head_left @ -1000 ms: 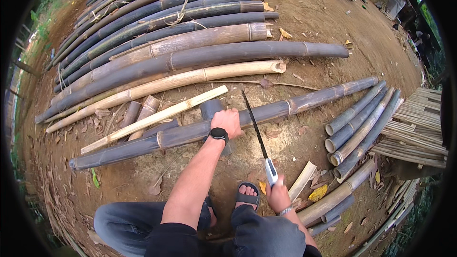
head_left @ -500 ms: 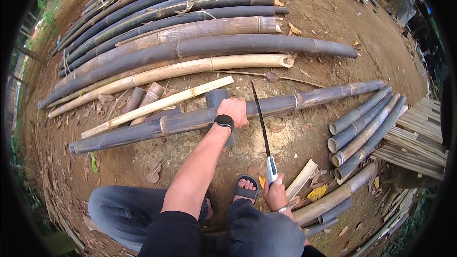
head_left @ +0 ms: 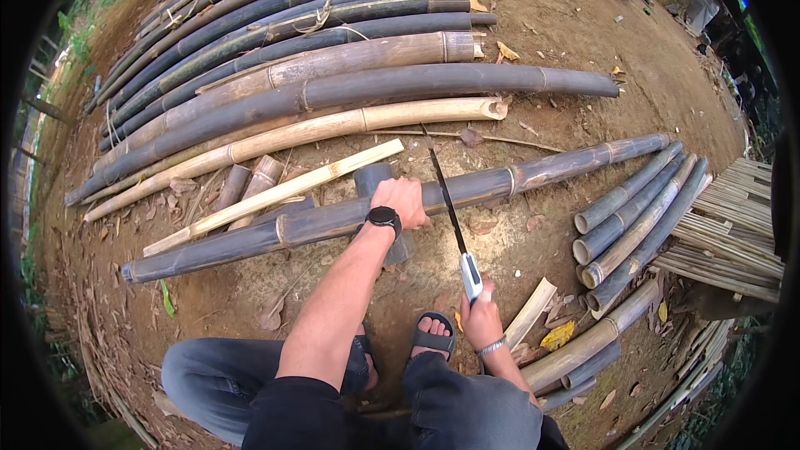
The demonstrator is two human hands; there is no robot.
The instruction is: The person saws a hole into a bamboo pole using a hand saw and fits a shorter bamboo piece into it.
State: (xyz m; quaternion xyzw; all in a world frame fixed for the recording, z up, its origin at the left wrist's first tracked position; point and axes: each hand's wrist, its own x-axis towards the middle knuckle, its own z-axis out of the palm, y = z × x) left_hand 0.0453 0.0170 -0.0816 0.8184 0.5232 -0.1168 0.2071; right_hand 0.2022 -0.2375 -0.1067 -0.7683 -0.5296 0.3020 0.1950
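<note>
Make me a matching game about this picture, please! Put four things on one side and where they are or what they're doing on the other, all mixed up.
Things:
1. Black watch
2. Saw
3. Left hand
4. Big yellow leaf

Where or what:
A. Held in the right hand
B. Lying on the ground
C. Gripping the long dark pole in the middle
D. Worn on the left arm

Right pairs: 1-D, 2-A, 3-C, 4-B
</note>
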